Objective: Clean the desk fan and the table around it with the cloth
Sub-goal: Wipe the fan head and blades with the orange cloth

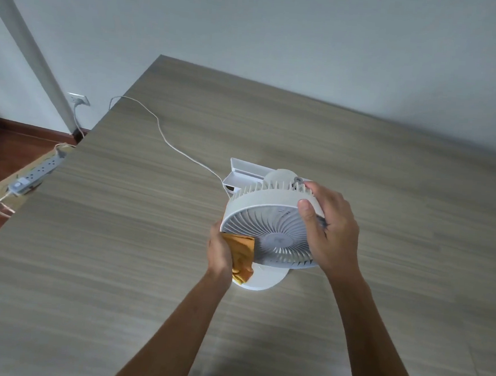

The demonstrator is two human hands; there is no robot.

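A white desk fan stands on the wooden table, its round grille tilted up toward me and its round base on the table. My right hand grips the fan head's right rim, thumb on the front edge. My left hand holds a bunched orange cloth pressed against the lower left of the grille. Part of the grille is hidden behind both hands.
The fan's white cord runs across the table to its left edge. A white box-like piece lies behind the fan. A power strip sits on a board on the floor at left, below a wall socket.
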